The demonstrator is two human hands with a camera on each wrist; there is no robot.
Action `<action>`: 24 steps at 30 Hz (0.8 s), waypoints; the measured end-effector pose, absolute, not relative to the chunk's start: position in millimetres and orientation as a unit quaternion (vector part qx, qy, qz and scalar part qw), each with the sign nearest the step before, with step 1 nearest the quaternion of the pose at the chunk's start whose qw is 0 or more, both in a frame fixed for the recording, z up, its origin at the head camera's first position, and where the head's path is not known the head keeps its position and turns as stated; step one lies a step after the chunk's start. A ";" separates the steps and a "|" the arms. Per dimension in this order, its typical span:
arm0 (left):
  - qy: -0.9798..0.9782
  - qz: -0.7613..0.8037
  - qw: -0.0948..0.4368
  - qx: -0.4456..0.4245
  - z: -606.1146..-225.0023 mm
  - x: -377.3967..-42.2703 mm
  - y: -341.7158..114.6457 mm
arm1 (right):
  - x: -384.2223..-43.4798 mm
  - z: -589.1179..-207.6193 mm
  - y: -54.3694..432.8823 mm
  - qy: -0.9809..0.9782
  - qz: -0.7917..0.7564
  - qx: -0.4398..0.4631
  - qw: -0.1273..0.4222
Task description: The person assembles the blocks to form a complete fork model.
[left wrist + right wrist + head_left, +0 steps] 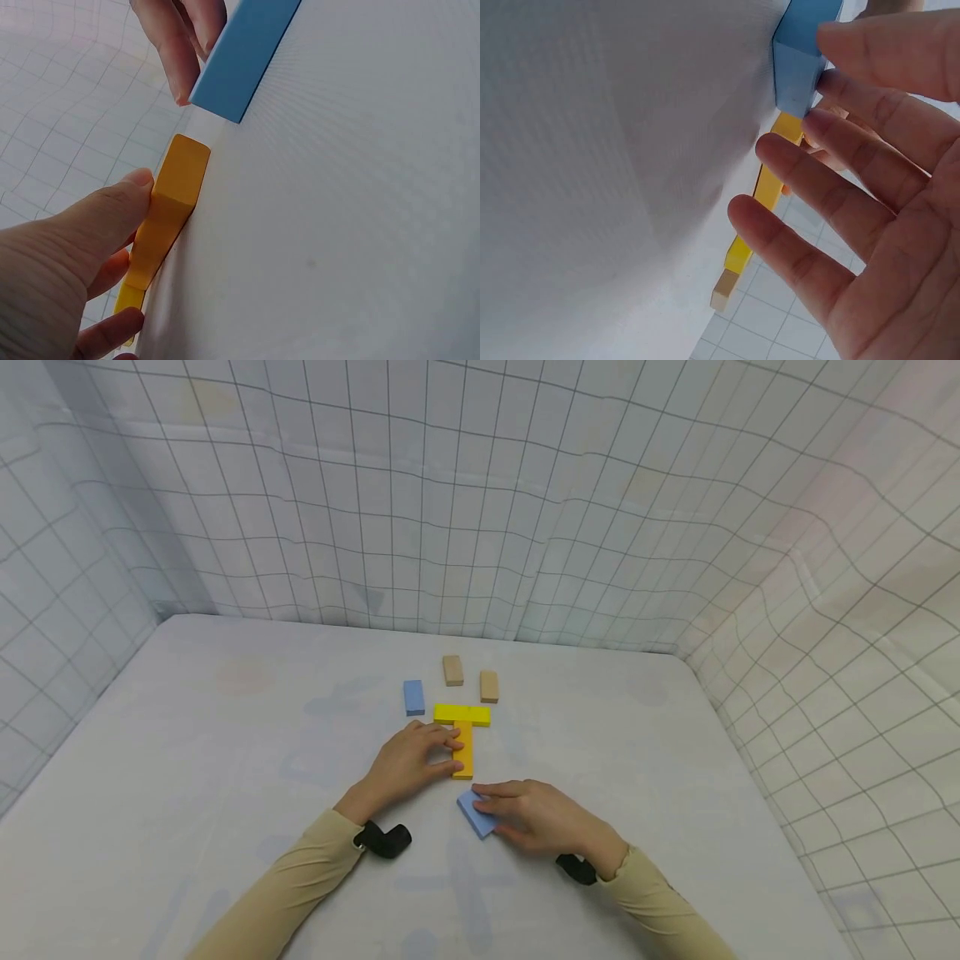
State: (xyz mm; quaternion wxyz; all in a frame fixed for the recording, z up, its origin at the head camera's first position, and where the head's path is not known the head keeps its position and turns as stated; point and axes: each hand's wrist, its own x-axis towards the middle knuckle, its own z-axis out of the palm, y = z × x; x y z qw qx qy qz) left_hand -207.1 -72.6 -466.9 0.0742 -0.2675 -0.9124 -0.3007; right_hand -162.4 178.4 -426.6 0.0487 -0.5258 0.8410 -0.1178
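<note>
An orange block [464,760] lies lengthwise on the white table, its far end meeting the middle of a yellow block [480,716] set crosswise, so the two make a T. My left hand [408,756] rests at the orange block's left side, thumb [135,184] and fingertips touching it. Just nearer to me, a blue block [476,817] sits at a slant, a short gap from the orange one's near end. My right hand [540,814] pinches this blue block between thumb [855,49] and fingers; its two outer fingers extend free in the right wrist view.
Beyond the yellow block lie another blue block [414,697] to the left and two small tan blocks, one farther back [452,670] and one to the right [489,686]. White grid-lined cloth [450,527] hangs behind the table and at both sides.
</note>
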 end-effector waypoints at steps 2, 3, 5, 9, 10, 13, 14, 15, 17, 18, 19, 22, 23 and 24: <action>-0.912 -0.302 0.074 -0.268 -466.9 -207.1 -72.9 | -162.0 -427.1 177.4 0.842 -0.117 -0.524 0.046; -0.911 -0.303 0.074 -0.268 -466.8 -207.1 -73.1 | -161.7 -427.5 177.0 0.844 -0.116 -0.522 0.044; -0.910 -0.305 0.074 -0.270 -467.0 -207.3 -73.4 | -160.9 -428.2 175.7 0.848 -0.113 -0.516 0.040; -0.909 -0.307 0.076 -0.273 -467.7 -207.5 -73.5 | -159.1 -428.5 172.5 0.861 -0.109 -0.496 0.034; -0.909 -0.307 0.075 -0.273 -467.9 -207.6 -73.5 | -158.6 -428.3 171.4 0.864 -0.107 -0.492 0.031; -0.909 -0.309 0.075 -0.271 -468.5 -208.0 -73.3 | -157.2 -428.1 168.8 0.871 -0.102 -0.481 0.017; -0.908 -0.310 0.076 -0.271 -468.6 -208.0 -73.2 | -156.6 -427.5 167.8 0.872 -0.100 -0.479 0.011; -0.908 -0.310 0.076 -0.270 -468.7 -207.9 -73.2 | -156.2 -427.2 167.1 0.874 -0.098 -0.476 0.006; -0.908 -0.310 0.078 -0.270 -468.9 -207.9 -73.1 | -155.6 -427.0 165.8 0.876 -0.094 -0.473 -0.004; -0.908 -0.310 0.079 -0.271 -468.9 -207.8 -73.0 | -155.5 -427.1 165.0 0.877 -0.095 -0.471 -0.008; -0.908 -0.310 0.079 -0.271 -468.8 -207.7 -73.0 | -155.5 -427.1 164.1 0.878 -0.094 -0.470 -0.012; -0.908 -0.310 0.080 -0.272 -468.3 -207.4 -73.1 | -155.1 -428.2 161.6 0.880 -0.096 -0.465 -0.025; -0.907 -0.310 0.080 -0.272 -468.1 -207.3 -73.1 | -154.9 -428.6 160.6 0.881 -0.096 -0.462 -0.028; -0.908 -0.310 0.079 -0.272 -468.0 -207.2 -73.2 | -154.6 -428.9 159.8 0.883 -0.095 -0.459 -0.032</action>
